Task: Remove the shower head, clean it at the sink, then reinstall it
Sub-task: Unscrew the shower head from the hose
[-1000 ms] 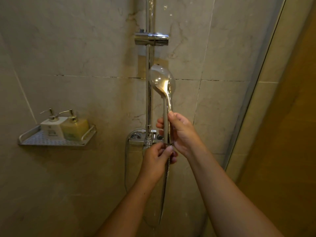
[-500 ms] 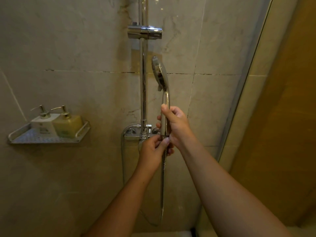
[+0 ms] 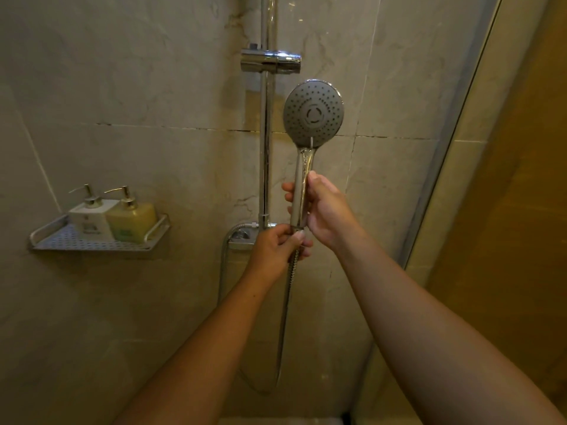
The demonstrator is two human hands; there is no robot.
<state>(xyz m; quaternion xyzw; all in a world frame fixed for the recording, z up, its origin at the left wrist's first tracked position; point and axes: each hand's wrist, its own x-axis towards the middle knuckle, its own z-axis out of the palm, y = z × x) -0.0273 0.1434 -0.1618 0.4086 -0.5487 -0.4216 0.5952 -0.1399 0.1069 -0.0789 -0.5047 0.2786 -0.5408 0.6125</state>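
Note:
A chrome shower head (image 3: 313, 116) stands upright in front of the tiled wall, its grey nozzle face turned toward me. My right hand (image 3: 326, 211) grips its chrome handle. Just below, my left hand (image 3: 277, 248) pinches the nut where the metal hose (image 3: 285, 317) joins the handle's bottom end. The hose hangs down in a loop and runs back up to the mixer valve (image 3: 242, 237). The empty chrome holder (image 3: 271, 60) sits on the vertical rail (image 3: 266, 154), up and to the left of the shower head.
A perforated metal shelf (image 3: 92, 243) on the left wall carries a white pump bottle (image 3: 90, 217) and a yellow pump bottle (image 3: 132, 217). A glass door edge (image 3: 445, 167) runs diagonally along the right. Tiled wall fills the background.
The shower head has turned about its handle: its chrome back faced me, then its edge, now its nozzle face. Both hands keep their places on handle and hose joint.

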